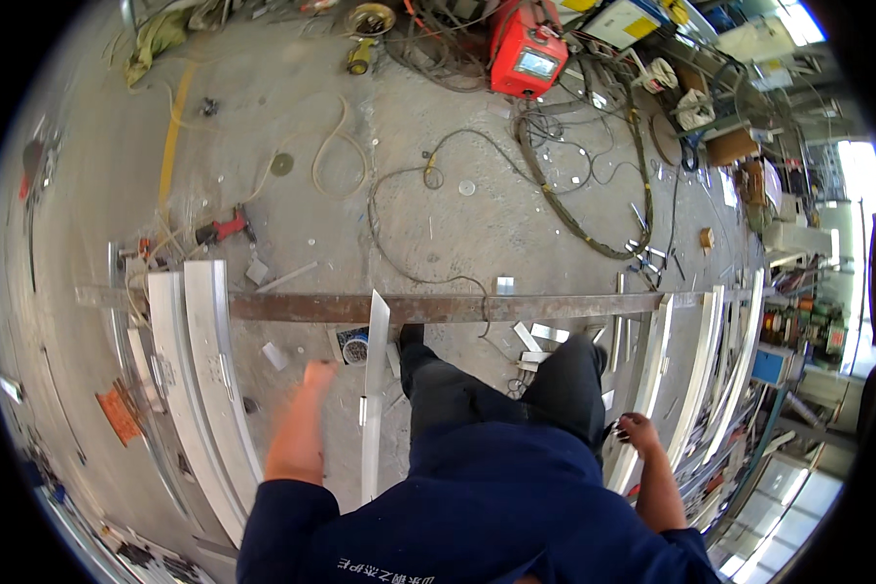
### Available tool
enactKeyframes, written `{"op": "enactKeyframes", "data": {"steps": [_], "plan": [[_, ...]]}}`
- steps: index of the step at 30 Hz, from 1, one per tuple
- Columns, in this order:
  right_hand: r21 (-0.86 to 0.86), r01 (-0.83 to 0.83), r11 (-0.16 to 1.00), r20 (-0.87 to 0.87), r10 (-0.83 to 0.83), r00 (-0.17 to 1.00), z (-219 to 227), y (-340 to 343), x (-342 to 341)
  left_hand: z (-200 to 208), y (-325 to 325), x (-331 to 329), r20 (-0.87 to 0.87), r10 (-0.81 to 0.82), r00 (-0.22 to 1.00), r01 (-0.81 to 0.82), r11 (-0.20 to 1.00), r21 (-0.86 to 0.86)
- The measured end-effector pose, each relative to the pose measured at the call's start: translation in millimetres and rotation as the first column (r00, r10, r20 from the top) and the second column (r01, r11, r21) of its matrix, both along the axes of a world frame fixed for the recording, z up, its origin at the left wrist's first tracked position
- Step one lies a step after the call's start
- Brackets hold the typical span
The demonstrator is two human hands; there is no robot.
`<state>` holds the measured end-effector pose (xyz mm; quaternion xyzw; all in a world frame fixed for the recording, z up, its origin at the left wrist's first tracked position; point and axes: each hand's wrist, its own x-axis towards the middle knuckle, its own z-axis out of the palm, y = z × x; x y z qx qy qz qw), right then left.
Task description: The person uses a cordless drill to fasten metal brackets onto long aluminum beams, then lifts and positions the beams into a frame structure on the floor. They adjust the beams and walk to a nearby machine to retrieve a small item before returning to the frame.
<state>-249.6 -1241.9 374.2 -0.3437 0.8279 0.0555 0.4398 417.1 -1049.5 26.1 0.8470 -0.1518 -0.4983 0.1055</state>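
Note:
My left hand (319, 374), smeared by motion, is in the air just left of a single pale metal profile (376, 360) with an angled end. It looks apart from that profile, and its fingers cannot be read. On the other side, my right hand (637, 432) hangs beside my right leg with its fingers curled in. A small dark shape shows at its fingertips, too small to name. Close to this hand lies a white profile (652, 365) with a hinge-like fitting on its edge. The profiles' far ends rest on a long brown steel beam (419, 309).
Two wide white profiles (193, 350) lie at left, and several more (703, 360) at right. Beyond the beam are a red power tool (226, 228), looping cables (555, 195) and a red welding machine (528, 54). A small container (353, 347) and metal offcuts (535, 343) lie near my feet.

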Motion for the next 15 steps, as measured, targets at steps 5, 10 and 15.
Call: {"op": "enactKeyframes", "data": {"steps": [5,10,15], "plan": [[0.127,-0.077,0.989,-0.080,0.088,0.993,-9,-16,-16,-6,17,-44,-0.085,0.145,0.986,-0.134,0.983,0.124],[0.207,-0.371,0.905,-0.119,0.400,0.909,-35,-85,0,43,-40,-75,-0.372,0.305,0.877,-0.327,0.945,0.004],[-0.124,-0.652,0.748,-0.099,0.644,0.758,-39,-208,103,125,-130,-87,-0.638,0.431,0.638,-0.617,0.782,-0.088]]}}
